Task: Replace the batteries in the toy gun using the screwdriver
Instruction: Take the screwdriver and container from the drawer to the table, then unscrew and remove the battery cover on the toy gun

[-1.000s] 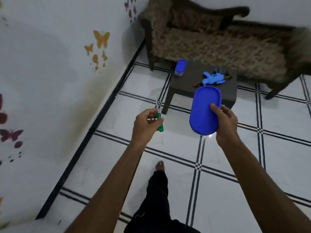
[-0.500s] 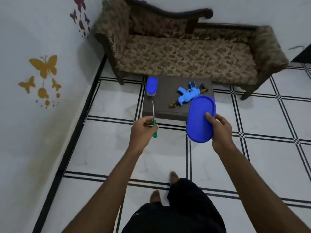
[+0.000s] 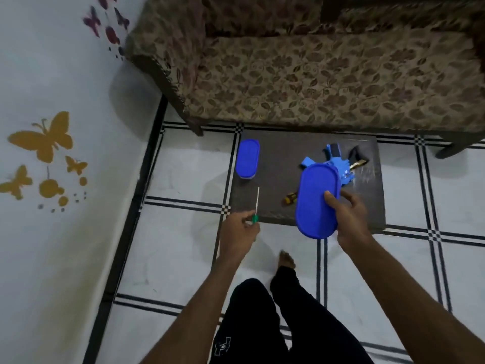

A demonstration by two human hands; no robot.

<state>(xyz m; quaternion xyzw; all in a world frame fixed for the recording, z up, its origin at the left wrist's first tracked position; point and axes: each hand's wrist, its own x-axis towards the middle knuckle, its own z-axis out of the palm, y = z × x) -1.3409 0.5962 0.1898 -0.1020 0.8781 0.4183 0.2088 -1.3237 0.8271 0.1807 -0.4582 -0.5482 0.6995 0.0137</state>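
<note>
White floor tiles (image 3: 183,271) ruled with black lines fill the bottom of the head view, with the person's dark trousers (image 3: 275,324) at six o'clock; a small white mark on the left leg is too blurred to read. Just beyond, the left hand (image 3: 237,232) is closed around the green handle of a slim screwdriver (image 3: 256,206), shaft pointing up and away, probably carried so the tip stays clear of the body. At about one o'clock the right hand (image 3: 349,219) pinches a blue oval lid (image 3: 316,200) between thumb and fingers, tilted on edge; judging by shape, it belongs to the blue oval container (image 3: 247,158) standing at the low dark table's (image 3: 278,153) left edge. Behind the lid, on the table, lies the blue toy gun (image 3: 338,161), partly hidden, so I cannot tell whether its battery cover is open. Farthest off, at twelve o'clock, stands a floral sofa (image 3: 315,74); butterfly stickers (image 3: 44,143) dot the wall at nine o'clock. No readable writing anywhere.
</note>
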